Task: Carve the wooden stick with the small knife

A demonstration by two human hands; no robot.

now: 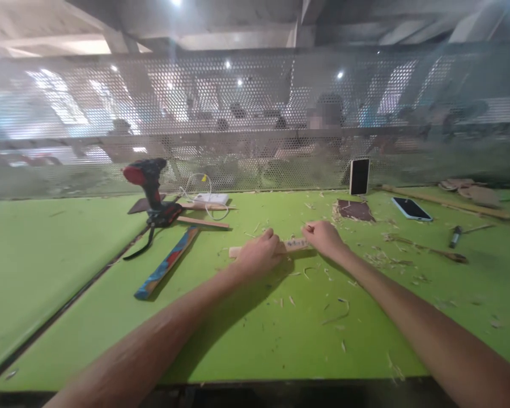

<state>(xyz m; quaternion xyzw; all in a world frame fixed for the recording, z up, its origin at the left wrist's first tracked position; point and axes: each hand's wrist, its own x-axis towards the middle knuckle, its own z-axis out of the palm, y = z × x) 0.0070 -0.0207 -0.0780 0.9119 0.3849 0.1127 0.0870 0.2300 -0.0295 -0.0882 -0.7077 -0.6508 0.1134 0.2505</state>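
Observation:
A pale flat wooden strip [295, 245] with blue handwriting lies crosswise on the green table in front of me. My left hand [259, 251] is closed over the middle of it, and its bare left end sticks out past my palm. At the strip's right end, my right hand [323, 237] is closed in a pinch. What those fingers hold is too small and too hidden to make out. Thin wood shavings [308, 273] are scattered about both hands.
Left stand a cordless drill [151, 195], a blue-patterned strip [165, 266] and a white power bank [212, 199] with a cable. Right are sandpaper [355, 210], two phones [411, 208] [360, 177], a wooden spoon [440, 251] and a long stick [450, 202]. A perforated screen [255, 153] closes the back.

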